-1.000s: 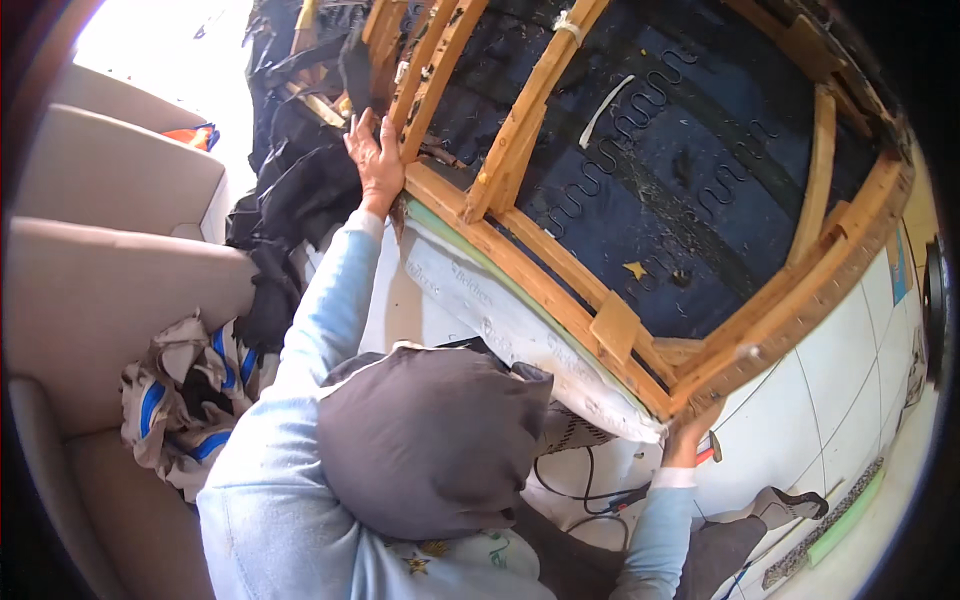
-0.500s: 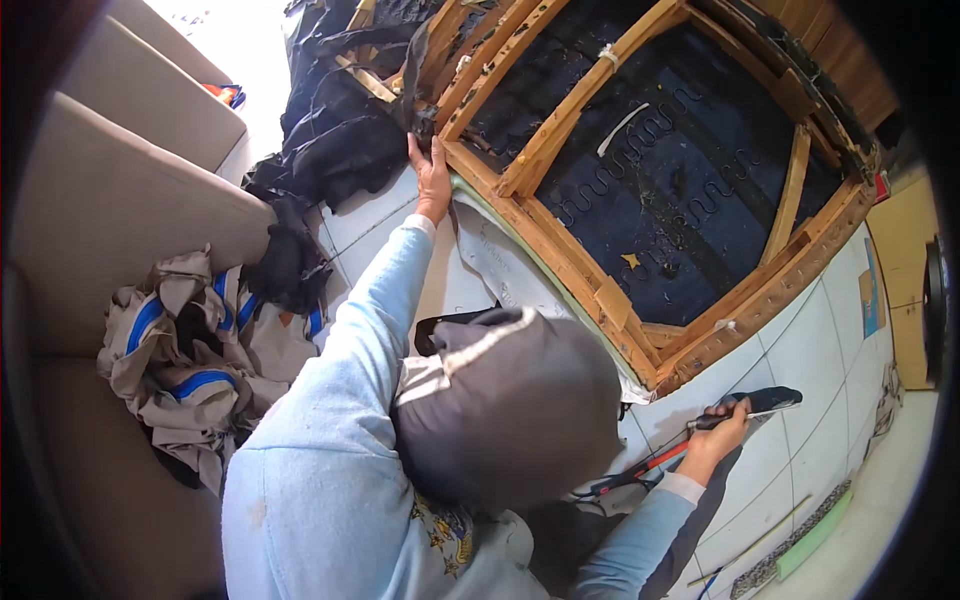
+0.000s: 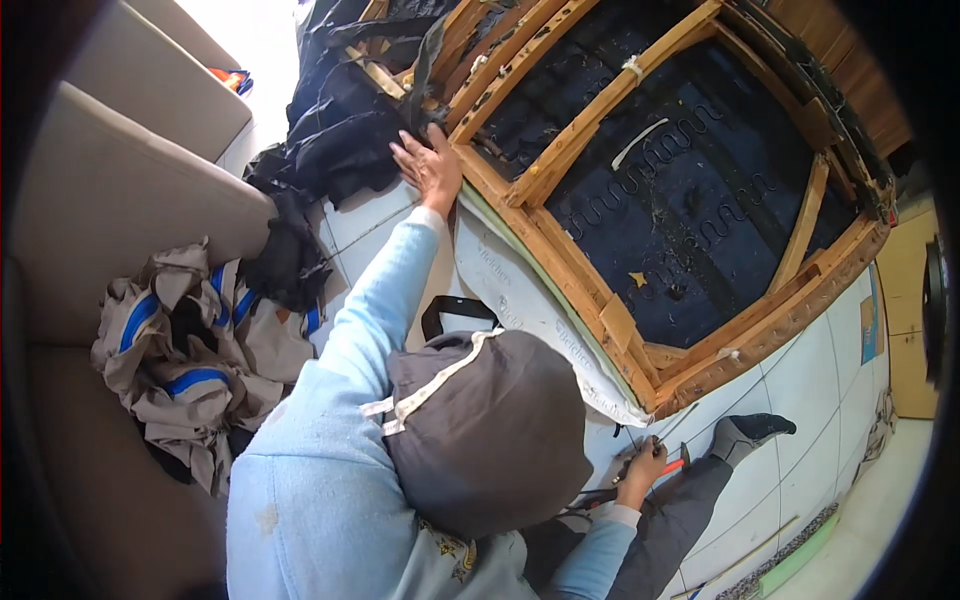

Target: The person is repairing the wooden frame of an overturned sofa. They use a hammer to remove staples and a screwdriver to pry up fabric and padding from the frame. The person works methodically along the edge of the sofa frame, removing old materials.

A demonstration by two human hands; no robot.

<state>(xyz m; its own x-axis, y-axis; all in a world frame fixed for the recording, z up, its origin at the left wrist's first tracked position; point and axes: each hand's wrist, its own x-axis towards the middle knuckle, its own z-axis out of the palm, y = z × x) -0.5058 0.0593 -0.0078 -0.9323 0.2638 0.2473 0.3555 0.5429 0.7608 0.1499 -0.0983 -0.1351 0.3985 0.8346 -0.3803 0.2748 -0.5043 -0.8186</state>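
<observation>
Upholstery workshop, by the look: stripped wooden frame (image 3: 617, 322) with exposed zigzag springs (image 3: 655, 158); torn black fabric (image 3: 340, 130) heaped left of frame, upholstered seating (image 3: 140, 190) farther left, red-handled tool (image 3: 674, 467) on white floor tiles (image 3: 800, 400) below frame.

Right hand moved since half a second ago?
Yes, leftward. Judged against the near corner of the wooden frame, the right hand was off to its right; now it is roughly straight below that corner in the view.
</observation>
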